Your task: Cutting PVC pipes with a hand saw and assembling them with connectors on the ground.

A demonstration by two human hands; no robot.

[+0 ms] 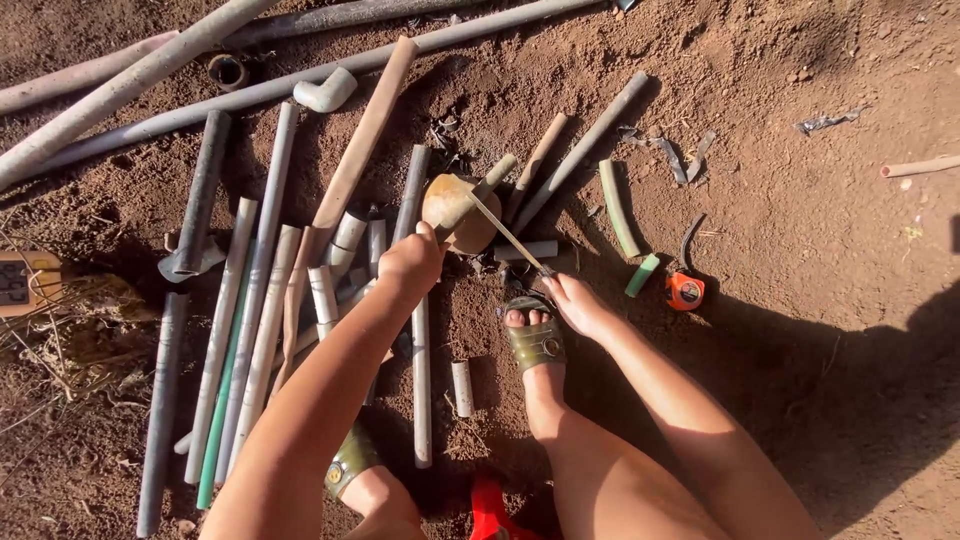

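The left hand sits at frame centre, fingers curled over the top of a grey pipe that runs down toward the lower middle. The fingertips are hidden behind the knuckles, so the exact grip cannot be read. The right hand lies just right of centre, closed on the lower end of a thin saw blade. The handle is covered by the fingers. The blade slants up and left to a rounded tan fitting above the left hand. Whether the blade touches the fitting or the pipe is hard to make out.

A sandalled foot is planted just below the right hand. A second sandal is half hidden under the left forearm. A red object is cut off by the bottom edge and cannot be identified.

Pipe offcuts crowd the left half of the ground. Long pipes run out of the upper-left edge. A short stub lies between the legs. A curved green piece, a small green block and an orange tape measure lie right of the hands. A yellow object is cropped by the left edge.

The right side of the frame is open soil. Deep shadow covers the lower right.
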